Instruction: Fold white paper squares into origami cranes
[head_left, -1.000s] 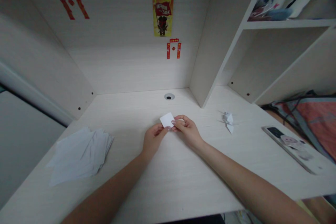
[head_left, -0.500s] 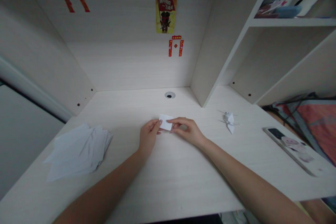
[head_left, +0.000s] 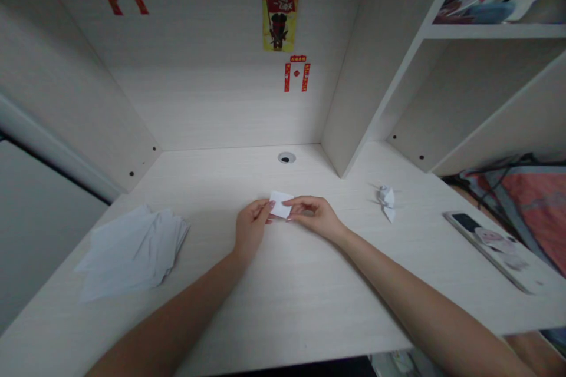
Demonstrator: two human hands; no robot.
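A small folded piece of white paper (head_left: pixel 280 205) is held between both hands, over the middle of the desk. My left hand (head_left: pixel 253 221) pinches its left edge, thumb on top. My right hand (head_left: pixel 316 215) grips the right edge between thumb and fingers. The paper looks roughly square and slightly tilted; the fingertips beneath it are partly hidden. To the right of my right hand lies a small folded white paper figure (head_left: pixel 387 203) with thin pointed parts. Off to the left is a loose stack of white paper sheets (head_left: pixel 132 253).
A phone in a decorated case (head_left: pixel 490 250) lies at the right of the white desk (head_left: pixel 265 318). Behind my hands, a round cable hole (head_left: pixel 286 157) sits near the back wall. An upright panel (head_left: pixel 354 129) and a red-grey cloth item (head_left: pixel 526 200) stand to the right.
The view has tipped slightly, so the surroundings sit a little higher. Both hands keep nearly the same grip on the folded paper, which is tilted slightly more.
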